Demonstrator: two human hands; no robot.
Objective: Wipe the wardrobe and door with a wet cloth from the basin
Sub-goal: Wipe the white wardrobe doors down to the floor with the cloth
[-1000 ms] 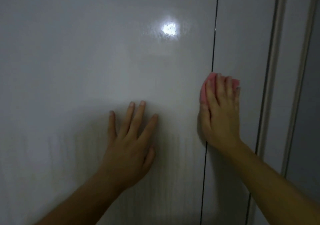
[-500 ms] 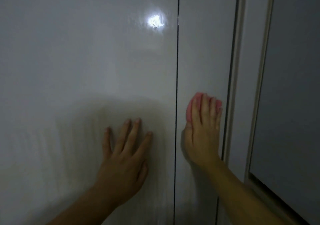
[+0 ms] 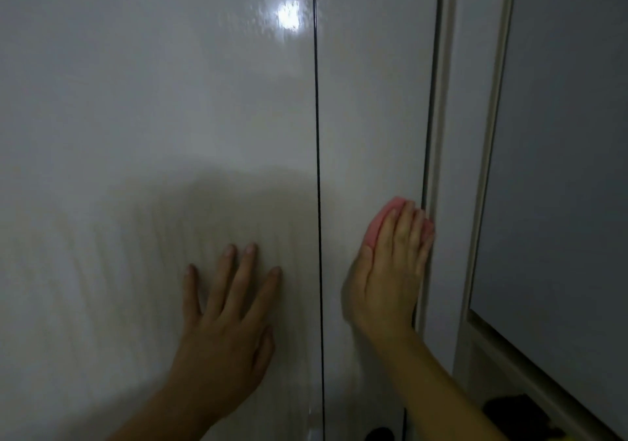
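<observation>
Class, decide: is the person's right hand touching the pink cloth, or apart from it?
Touching. The head view shows the right hand pressing the pink cloth against the wardrobe panel, fingers lying across it.

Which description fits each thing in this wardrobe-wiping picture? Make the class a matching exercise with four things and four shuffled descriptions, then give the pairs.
Things
1. left hand
2. right hand
3. pink cloth
4. bright glare

Descriptions
A. high on the wide panel, just left of the seam
B. pinned under fingers, near the narrow panel's right edge
C. flat, fingers spread, on the wide panel
D. pressing on the narrow panel, right of the seam

Pairs: 1-C, 2-D, 3-B, 4-A
</observation>
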